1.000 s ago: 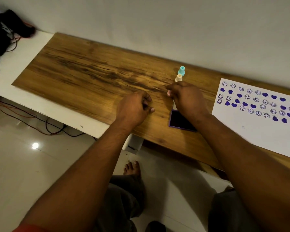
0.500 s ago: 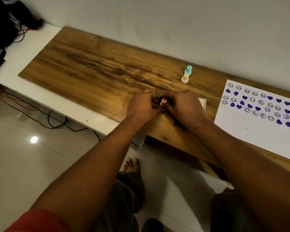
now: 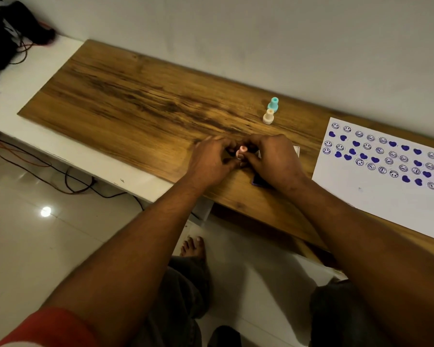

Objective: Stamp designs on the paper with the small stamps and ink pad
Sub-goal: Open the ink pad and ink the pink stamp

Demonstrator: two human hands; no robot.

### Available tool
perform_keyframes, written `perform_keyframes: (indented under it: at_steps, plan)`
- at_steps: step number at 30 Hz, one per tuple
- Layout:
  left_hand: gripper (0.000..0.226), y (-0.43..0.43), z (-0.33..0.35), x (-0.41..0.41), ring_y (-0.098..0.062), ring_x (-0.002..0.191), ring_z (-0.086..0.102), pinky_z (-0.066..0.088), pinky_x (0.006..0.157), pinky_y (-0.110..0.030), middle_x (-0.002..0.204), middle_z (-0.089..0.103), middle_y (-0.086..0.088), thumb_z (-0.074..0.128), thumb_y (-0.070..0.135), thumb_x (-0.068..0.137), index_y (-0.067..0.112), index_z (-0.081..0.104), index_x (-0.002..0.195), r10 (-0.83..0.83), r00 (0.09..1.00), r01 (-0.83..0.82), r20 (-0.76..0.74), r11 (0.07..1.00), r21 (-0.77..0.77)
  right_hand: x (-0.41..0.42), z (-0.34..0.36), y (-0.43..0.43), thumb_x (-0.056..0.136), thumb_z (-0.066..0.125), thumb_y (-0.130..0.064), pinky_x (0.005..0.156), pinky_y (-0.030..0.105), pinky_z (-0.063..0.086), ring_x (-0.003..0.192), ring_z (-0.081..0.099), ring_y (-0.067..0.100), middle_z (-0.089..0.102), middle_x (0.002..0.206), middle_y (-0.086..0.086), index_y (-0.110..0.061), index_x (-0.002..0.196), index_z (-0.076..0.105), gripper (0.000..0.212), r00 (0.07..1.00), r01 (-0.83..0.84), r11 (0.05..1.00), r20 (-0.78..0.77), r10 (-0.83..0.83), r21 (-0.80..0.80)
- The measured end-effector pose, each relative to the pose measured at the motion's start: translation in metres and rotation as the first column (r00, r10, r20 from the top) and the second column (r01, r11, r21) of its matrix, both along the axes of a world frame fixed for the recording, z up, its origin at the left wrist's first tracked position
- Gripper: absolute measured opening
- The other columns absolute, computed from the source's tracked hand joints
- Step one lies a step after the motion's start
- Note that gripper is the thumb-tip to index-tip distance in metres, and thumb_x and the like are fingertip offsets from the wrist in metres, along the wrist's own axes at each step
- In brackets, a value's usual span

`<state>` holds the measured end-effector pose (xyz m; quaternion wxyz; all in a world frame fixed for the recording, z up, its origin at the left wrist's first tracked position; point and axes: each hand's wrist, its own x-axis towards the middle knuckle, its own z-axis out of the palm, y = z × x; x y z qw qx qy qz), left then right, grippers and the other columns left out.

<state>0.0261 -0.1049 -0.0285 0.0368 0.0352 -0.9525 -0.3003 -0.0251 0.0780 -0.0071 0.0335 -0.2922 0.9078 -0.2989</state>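
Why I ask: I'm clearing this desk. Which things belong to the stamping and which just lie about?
Stamping: pink stamp held by left hand and right hand; ink pad; paper; teal stamp; cream stamp.
Lying about: dark gear far left; floor cables.

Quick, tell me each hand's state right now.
Left hand: fingers curled, gripping the pink stamp.
Right hand: fingers curled, pinching the same stamp.

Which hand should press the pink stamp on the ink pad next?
Probably the right hand. Both hands pinch the stamp, but the right is over the ink pad and nearer the paper; the left hand is farther from both.
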Motion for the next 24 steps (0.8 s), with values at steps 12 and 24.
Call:
perform_keyframes:
  at_steps: [12, 24]
  plan:
    - [0.034, 0.004, 0.003, 0.0, -0.019, 0.116, 0.058, 0.033, 0.089, -0.036, 0.116, 0.072, 0.007, 0.082, 0.047, 0.084, 0.029, 0.074, 0.112, -0.03, 0.999, 0.029, -0.015, 0.998, -0.049, -0.006, 0.011, 0.014, 0.094, 0.076, -0.032, 0.082, 0.014, 0.048, 0.095, 0.067, 0.0, 0.079, 0.108, -0.009, -0.027, 0.119, 0.077, 0.025, 0.998, 0.055, 0.99, 0.044, -0.05, -0.127]
    - [0.041, 0.001, 0.009, 0.0, -0.019, 0.122, 0.053, 0.031, 0.094, -0.037, 0.116, 0.069, 0.014, 0.087, 0.052, 0.077, 0.038, 0.074, 0.113, -0.067, 0.997, 0.069, 0.04, 0.995, -0.067, 0.009, 0.017, 0.079, 0.094, 0.078, -0.034, 0.077, 0.017, 0.053, 0.096, 0.07, 0.0, 0.077, 0.11, -0.01, -0.029, 0.118, 0.074, 0.026, 0.998, 0.003, 0.998, 0.069, 0.001, -0.067]
